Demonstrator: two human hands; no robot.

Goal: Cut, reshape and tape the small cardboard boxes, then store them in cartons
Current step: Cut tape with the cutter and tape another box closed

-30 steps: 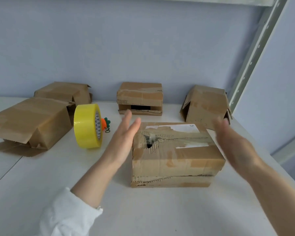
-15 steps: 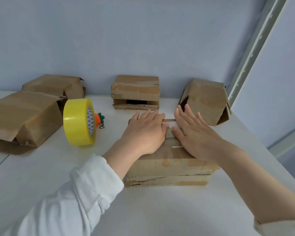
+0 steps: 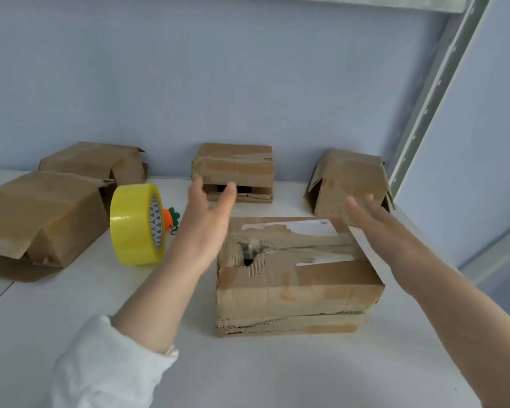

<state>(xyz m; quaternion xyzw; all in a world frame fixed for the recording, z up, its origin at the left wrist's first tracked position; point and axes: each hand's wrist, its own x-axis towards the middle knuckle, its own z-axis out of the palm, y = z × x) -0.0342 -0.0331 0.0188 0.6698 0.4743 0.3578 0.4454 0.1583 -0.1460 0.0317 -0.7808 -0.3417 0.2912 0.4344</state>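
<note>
A worn, taped cardboard box point(image 3: 295, 278) with a torn hole and a ripped white label on top sits on the white table point(image 3: 265, 372) in front of me. My left hand point(image 3: 208, 222) hovers at the box's left side, fingers straight, holding nothing. My right hand point(image 3: 374, 228) hovers over the box's right top edge, fingers spread and empty. A yellow tape roll point(image 3: 137, 223) stands on edge left of my left hand, with a small carrot-shaped cutter point(image 3: 171, 217) behind it.
Several other cardboard boxes stand near the wall: two crumpled ones at the left point(image 3: 42, 219) point(image 3: 97, 161), one at the back middle point(image 3: 233, 169) and a tilted one at the back right point(image 3: 348, 184). A metal shelf post point(image 3: 430, 92) rises at the right.
Both hands pressed flat on the box top half a second ago. They have lifted off and moved apart to the box's two sides.
</note>
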